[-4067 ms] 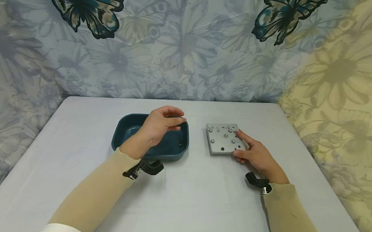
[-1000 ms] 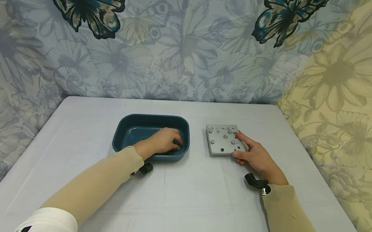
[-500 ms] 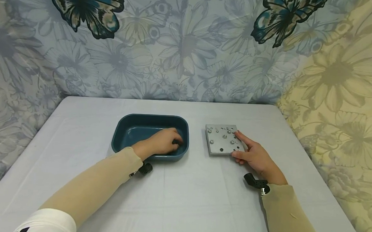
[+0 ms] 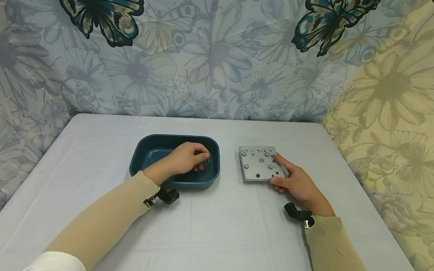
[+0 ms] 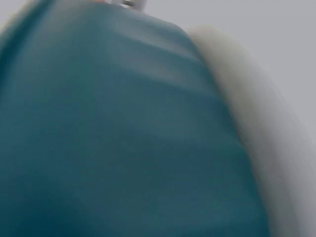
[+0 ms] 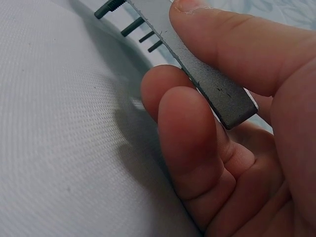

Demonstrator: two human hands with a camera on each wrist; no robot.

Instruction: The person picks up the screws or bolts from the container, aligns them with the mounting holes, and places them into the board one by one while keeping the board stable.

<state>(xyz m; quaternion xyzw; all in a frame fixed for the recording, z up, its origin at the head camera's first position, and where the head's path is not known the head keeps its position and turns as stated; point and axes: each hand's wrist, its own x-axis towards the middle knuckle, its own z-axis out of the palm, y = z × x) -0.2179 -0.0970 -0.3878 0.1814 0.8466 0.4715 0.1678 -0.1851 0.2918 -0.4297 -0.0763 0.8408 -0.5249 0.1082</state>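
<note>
My left hand (image 4: 185, 157) is over the right half of a dark teal tray (image 4: 175, 185), thumb and forefinger together. A tiny screw-like piece (image 4: 208, 161) shows at its fingertips, too small to make out fully. In the left wrist view the tray wall (image 5: 148, 128) fills most of the picture, blurred, and hides the fingers. My right hand (image 4: 298, 181) grips the right edge of a square silver metal plate (image 4: 253, 169). Several screws (image 4: 261, 160) sit in its top among dark holes. The right wrist view has threaded screw ends (image 6: 132, 28) sticking out beneath the plate.
Both things are on a white-covered table (image 4: 227, 233), the plate to the right of the tray. A patterned cloth (image 4: 220, 71) with butterflies and flowers hangs behind the far edge. Black wrist cameras (image 4: 299, 212) hang below each hand.
My left hand has risen from the tray's bottom right, turning so thumb and forefinger show, with a tiny piece at the tips. The right hand and plate stay in place.
</note>
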